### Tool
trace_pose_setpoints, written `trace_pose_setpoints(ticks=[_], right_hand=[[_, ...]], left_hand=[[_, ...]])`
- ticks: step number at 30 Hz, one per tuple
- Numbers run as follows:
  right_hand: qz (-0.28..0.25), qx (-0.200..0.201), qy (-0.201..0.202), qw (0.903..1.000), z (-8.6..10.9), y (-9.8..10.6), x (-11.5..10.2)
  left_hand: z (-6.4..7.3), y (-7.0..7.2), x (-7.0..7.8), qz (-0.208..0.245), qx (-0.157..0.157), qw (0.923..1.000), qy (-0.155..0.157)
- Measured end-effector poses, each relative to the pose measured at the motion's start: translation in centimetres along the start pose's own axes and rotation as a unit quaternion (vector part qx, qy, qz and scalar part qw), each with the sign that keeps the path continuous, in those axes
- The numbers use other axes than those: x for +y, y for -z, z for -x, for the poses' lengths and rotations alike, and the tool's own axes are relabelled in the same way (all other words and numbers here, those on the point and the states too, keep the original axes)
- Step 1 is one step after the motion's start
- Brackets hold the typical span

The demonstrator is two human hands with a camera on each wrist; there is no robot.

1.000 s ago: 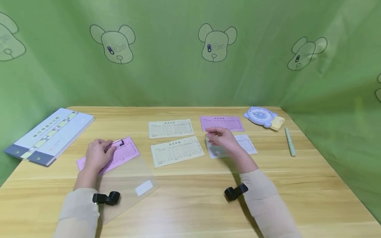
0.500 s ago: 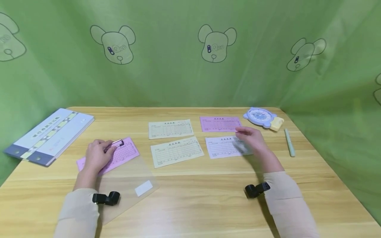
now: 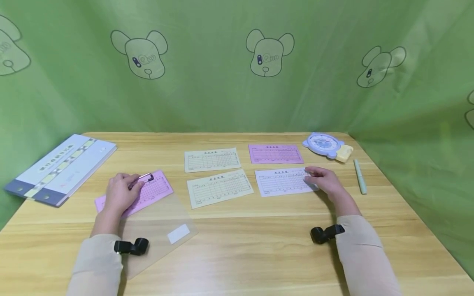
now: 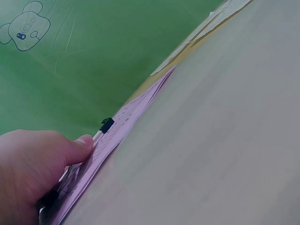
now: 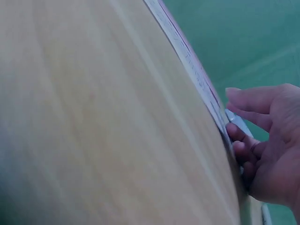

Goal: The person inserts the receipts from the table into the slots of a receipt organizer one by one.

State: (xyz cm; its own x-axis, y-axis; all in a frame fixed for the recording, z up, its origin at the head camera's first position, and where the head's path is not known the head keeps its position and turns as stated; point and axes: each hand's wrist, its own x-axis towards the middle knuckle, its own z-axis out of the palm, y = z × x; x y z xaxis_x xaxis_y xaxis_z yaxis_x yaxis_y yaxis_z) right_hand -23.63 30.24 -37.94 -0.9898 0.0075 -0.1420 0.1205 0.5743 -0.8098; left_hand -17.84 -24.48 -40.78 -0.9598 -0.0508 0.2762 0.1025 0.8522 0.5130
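In the head view, a clear clipboard (image 3: 159, 250) with a white label lies at the front left, pink printed slips (image 3: 157, 187) under its clip. My left hand (image 3: 121, 193) grips the wire-and-black clip (image 3: 149, 177); the left wrist view has the thumb pressed along the clip (image 4: 107, 124). At the centre right lies a white printed slip (image 3: 279, 183). Its right end is overlapped by the fingertips of my right hand (image 3: 327, 183). The right wrist view has that thumb and forefinger apart, while the other fingers bend beside the slip's edge (image 5: 206, 96).
Two pale green slips (image 3: 212, 160) lie in the middle, and a pink slip (image 3: 275, 154) lies behind the white one. At the right are a blue clock-faced item (image 3: 323, 145), a yellow block (image 3: 345, 153) and a green pen (image 3: 360, 176). A blue binder (image 3: 63, 168) lies far left.
My right hand has moved rightward from over the white slip's left part to its right end, coming lower in the last half second. The left hand stays on the clip.
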Motion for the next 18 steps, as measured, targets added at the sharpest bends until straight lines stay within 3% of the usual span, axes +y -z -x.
trace_pose_setpoints(ticks=[8, 13, 18], right_hand=[[0.08, -0.003, 0.053, 0.9954, -0.1, -0.21, 0.67], [0.138, 0.015, 0.064, 0.9882, -0.04, -0.48, 0.67], [0.139, 0.053, 0.08, 0.9856, 0.08, -0.94, 0.83]], left_hand=[[0.13, 0.01, 0.19, 0.003, -0.002, 1.0, -0.002], [0.2, -0.09, 0.23, 0.006, 0.003, 0.9999, -0.008], [0.13, -0.01, 0.07, 0.005, 0.016, 0.9997, -0.015]])
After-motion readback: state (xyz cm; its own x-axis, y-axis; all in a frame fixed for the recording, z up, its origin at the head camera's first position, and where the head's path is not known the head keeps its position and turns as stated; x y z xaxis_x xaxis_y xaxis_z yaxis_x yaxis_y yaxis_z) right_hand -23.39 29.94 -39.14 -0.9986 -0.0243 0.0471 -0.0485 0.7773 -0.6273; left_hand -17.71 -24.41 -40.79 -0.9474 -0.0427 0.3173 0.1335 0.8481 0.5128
